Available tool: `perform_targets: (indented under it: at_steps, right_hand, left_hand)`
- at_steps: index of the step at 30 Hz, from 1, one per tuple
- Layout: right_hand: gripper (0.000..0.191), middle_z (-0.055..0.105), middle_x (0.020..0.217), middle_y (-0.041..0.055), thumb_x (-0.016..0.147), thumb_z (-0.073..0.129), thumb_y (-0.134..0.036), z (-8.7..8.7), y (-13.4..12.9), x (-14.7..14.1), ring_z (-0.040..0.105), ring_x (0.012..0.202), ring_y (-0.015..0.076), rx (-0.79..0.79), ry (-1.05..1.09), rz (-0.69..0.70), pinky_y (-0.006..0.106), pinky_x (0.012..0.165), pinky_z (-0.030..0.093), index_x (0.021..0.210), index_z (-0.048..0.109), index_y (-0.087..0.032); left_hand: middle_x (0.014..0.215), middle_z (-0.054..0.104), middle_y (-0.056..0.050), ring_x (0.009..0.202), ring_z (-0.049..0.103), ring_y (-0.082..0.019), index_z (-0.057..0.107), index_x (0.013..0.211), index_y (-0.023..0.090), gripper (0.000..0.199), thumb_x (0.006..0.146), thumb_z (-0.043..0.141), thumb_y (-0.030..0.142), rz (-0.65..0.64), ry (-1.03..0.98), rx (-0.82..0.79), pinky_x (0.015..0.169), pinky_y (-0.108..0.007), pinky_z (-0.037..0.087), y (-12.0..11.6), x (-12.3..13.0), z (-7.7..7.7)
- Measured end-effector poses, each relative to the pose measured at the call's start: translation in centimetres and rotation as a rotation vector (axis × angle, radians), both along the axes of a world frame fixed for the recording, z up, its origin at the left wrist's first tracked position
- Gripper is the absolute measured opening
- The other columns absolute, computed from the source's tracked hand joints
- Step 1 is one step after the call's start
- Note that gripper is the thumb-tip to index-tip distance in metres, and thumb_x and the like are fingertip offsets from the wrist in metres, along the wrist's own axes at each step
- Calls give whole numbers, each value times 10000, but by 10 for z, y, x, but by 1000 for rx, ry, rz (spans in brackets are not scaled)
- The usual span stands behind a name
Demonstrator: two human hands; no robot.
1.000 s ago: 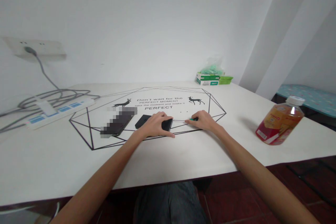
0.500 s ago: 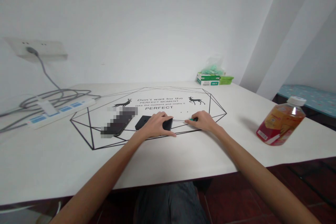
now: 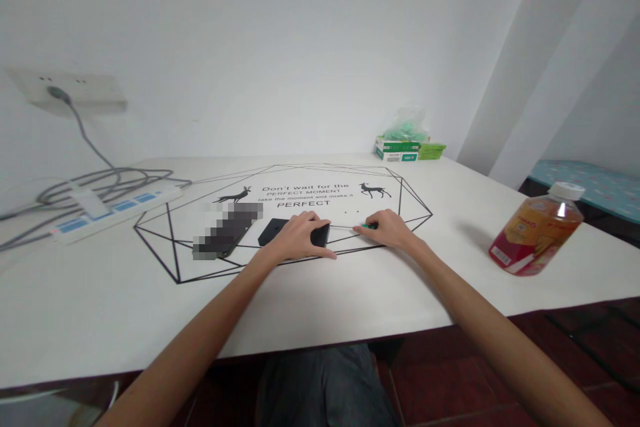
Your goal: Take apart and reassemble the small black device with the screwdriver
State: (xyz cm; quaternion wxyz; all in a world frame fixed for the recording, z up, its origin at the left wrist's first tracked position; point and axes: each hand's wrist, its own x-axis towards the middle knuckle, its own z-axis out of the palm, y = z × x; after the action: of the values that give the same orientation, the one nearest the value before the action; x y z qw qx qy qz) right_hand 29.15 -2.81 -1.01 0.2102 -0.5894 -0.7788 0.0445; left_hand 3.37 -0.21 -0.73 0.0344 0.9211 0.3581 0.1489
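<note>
A flat black box [image 3: 320, 235] with cut corners lies on the white table, partly hidden by my left hand [image 3: 299, 235]. The fingers grip its far edge and the thumb rests along its near side. My right hand [image 3: 389, 228] is closed around a small screwdriver with a green-and-black handle [image 3: 369, 226]. Its thin shaft [image 3: 343, 227] points left at the box's right side; whether the tip touches is too small to tell. Two tiny dark specks, like screws [image 3: 351, 212], lie just beyond the shaft.
A partly blurred phone [image 3: 235, 233] lies left of the box. Farther left are a power strip [image 3: 120, 212] and coiled grey cable [image 3: 85, 190]. A drink bottle [image 3: 537, 230] stands at right. Small green-and-white boxes [image 3: 397, 147] with a plastic bag [image 3: 407, 125] sit by the wall.
Both hands hold nearly the same places on the box and the screwdriver. The view has shifted very slightly.
</note>
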Motion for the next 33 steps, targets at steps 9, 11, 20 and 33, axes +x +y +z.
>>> perform_targets:
  at_steps: [9, 11, 20, 33]
  right_hand:
    - [524, 443, 476, 3, 803, 502, -591, 4, -3, -1, 339, 507, 116, -12, 5, 9, 281, 519, 207, 476, 492, -182]
    - [519, 439, 472, 2, 803, 509, -583, 5, -3, -1, 334, 504, 115, -13, 6, 14, 283, 520, 208, 474, 494, -182]
    - [505, 477, 494, 17, 825, 487, -573, 2, -4, -3, 375, 520, 126, 12, -38, 6, 282, 534, 215, 507, 537, -185]
    - [339, 571, 642, -8, 704, 669, -516, 5, 3, 16, 460, 598, 124, -98, 113, 148, 249, 569, 301, 671, 582, -191]
  left_hand:
    - [1083, 563, -102, 998, 522, -278, 580, 1253, 184, 897, 606, 596, 805, 17, 1, -23, 869, -377, 387, -1, 1, 2]
    - [1083, 564, -102, 999, 521, -278, 581, 1251, 183, 895, 608, 592, 806, 17, 2, -21, 868, -376, 387, -1, 0, 1]
    - [1084, 566, -105, 1008, 518, -282, 573, 1262, 183, 912, 606, 581, 816, 21, 14, -21, 866, -376, 389, 0, 0, 0]
    - [1094, 570, -112, 1011, 522, -282, 577, 1265, 186, 914, 606, 578, 819, 22, 7, -23, 877, -381, 395, -2, 0, 2]
